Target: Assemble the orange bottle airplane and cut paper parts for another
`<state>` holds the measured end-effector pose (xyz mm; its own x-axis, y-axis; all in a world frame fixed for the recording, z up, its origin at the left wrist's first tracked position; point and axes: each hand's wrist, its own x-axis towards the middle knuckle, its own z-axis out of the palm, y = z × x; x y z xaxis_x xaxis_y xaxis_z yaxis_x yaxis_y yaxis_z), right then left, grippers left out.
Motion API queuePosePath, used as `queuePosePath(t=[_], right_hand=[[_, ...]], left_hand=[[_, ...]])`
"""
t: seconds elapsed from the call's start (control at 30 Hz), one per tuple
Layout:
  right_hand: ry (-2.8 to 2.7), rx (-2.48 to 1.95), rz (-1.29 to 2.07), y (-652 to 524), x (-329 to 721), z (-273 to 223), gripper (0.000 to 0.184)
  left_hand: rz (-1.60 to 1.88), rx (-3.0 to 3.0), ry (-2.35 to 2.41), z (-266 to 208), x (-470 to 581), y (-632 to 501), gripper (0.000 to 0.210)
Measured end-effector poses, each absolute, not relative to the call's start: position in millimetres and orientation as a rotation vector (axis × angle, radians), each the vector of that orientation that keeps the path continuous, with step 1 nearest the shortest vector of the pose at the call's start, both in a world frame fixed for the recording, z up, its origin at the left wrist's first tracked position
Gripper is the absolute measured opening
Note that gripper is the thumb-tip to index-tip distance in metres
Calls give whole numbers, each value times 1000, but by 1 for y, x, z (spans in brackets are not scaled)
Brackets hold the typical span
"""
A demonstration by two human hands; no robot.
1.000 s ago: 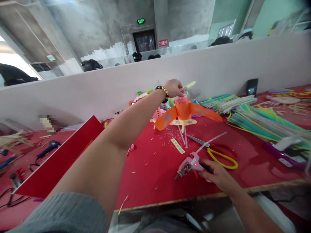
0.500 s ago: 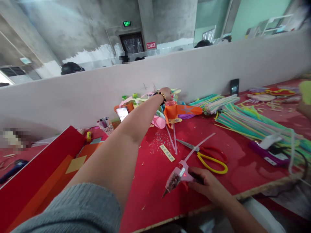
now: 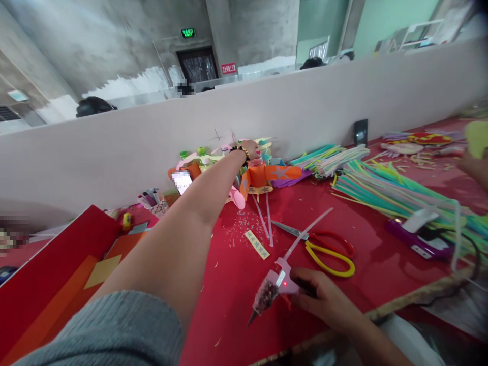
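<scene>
My left hand (image 3: pixel 249 148), with a beaded bracelet at the wrist, reaches to the back among crafted bottles by the partition. Its fingers are mostly hidden, so its hold is unclear. Just in front stands an orange bottle craft (image 3: pixel 257 175) with star-marked wings. My right hand (image 3: pixel 318 295) is wrapped round the handle of a pink hot glue gun (image 3: pixel 284 282), whose red light is lit and nozzle points down left. A clear glue stick (image 3: pixel 308 234) juts from its rear. Beyond it lie scissors (image 3: pixel 330 256) with red and yellow handles, and a star sticker strip (image 3: pixel 256 244).
Bundles of coloured pipe cleaners (image 3: pixel 396 198) spread along the right, beside a purple device (image 3: pixel 419 241) with a cable. A red box (image 3: pixel 68 249) stands at left. The white partition (image 3: pixel 152 132) bounds the back. Another person's hand (image 3: pixel 473 165) shows at far right.
The view has turned slightly right, so most things sit further left. My left hand is a little lower beside the orange bottle craft; my right hand keeps its grip on the hot glue gun.
</scene>
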<state>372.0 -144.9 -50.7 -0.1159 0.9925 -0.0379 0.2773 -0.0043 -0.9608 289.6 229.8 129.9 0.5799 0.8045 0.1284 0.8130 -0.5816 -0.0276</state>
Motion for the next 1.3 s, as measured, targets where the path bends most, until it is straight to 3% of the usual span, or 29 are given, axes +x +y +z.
queuePosePath(t=[0.37, 0.57, 0.7, 0.87, 1.13, 1.3], right_hand=[[-1575, -1383, 1192, -141, 373, -52, 24], [-1564, -1307, 1189, -142, 372, -47, 23], [-1519, -1287, 1159, -142, 372, -59, 27], [-1445, -1301, 1187, -141, 371, -69, 34], [-1439, -1272, 1173, -139, 371, -66, 32], [-1432, -1250, 1209, -139, 371, -67, 31]], left_hand=[[-205, -2590, -1421, 135, 273, 221, 50], [-230, -2574, -1182, 142, 257, 180, 40], [98, -2681, -865, 112, 241, 151, 28], [207, -2634, -881, 76, 217, 136, 20], [84, -2560, -884, 76, 210, 101, 38], [-274, -2622, -839, 90, 170, 57, 33]])
